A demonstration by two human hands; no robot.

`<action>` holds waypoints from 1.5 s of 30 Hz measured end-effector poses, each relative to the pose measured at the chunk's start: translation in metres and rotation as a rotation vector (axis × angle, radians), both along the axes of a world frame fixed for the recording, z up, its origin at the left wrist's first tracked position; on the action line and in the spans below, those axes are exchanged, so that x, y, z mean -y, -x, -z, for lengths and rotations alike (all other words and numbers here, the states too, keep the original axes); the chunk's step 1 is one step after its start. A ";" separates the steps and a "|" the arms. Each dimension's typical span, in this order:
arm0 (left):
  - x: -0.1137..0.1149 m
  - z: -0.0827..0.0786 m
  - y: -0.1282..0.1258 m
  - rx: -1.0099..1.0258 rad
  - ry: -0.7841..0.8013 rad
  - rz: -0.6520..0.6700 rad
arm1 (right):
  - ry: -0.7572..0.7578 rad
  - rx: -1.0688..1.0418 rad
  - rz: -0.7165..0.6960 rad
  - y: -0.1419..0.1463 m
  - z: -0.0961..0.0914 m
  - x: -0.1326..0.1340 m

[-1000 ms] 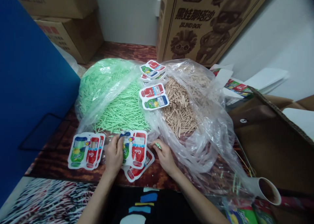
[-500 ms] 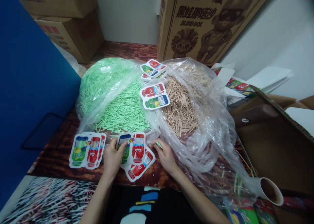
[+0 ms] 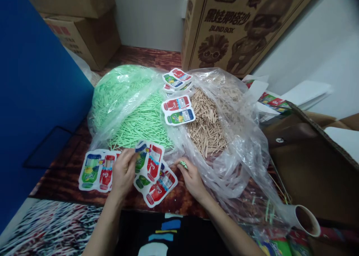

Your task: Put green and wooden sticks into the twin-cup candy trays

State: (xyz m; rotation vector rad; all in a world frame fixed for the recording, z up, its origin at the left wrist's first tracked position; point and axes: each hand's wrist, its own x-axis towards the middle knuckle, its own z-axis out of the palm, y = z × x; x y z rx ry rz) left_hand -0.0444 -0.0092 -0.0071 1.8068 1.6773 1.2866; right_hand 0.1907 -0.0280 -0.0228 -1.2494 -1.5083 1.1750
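My left hand (image 3: 123,172) pinches a printed packet (image 3: 153,159) with Sprite and Cola pictures on it, tilted up off the table. Under it lies another packet of the same print (image 3: 159,188). A small bundle of green sticks (image 3: 183,164) is gripped in my right hand (image 3: 192,177), its cut ends showing. To the left, a pile of matching packets (image 3: 95,170) is partly covered by my left hand. Beyond my hands a clear bag holds loose green sticks (image 3: 140,125), and another holds tan sticks (image 3: 206,125).
More packets (image 3: 178,110) rest between the bags. On the right are an open cardboard box (image 3: 303,155) and a paper cup (image 3: 307,220) lying tipped. A large printed carton (image 3: 218,31) stands behind, with stacked boxes (image 3: 92,35) back left. A blue panel (image 3: 33,98) borders the left.
My left hand has shifted slightly left and lifted the packet, tilting it and uncovering more of the one beneath. My right hand stays almost in place with the green sticks.
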 end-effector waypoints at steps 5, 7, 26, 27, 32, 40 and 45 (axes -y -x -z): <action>0.001 0.003 0.000 0.121 0.097 -0.126 | 0.043 -0.008 -0.047 0.007 -0.016 -0.018; 0.005 0.008 0.001 0.245 0.190 -0.178 | 0.076 -0.020 -0.075 0.017 -0.020 -0.033; 0.000 0.026 -0.019 0.705 0.429 -0.152 | -0.121 0.141 -0.074 0.060 -0.017 -0.117; -0.001 0.028 -0.020 0.685 0.420 -0.154 | -0.075 0.061 -0.074 0.058 -0.017 -0.115; 0.000 0.019 -0.024 0.585 0.320 -0.060 | 0.230 -0.438 -0.106 0.044 -0.035 -0.109; 0.000 0.006 -0.049 0.670 0.465 0.173 | 0.549 -0.929 -0.331 0.031 -0.069 -0.104; 0.001 0.011 -0.062 0.844 0.537 0.198 | 0.634 -0.943 -0.241 0.034 -0.066 -0.086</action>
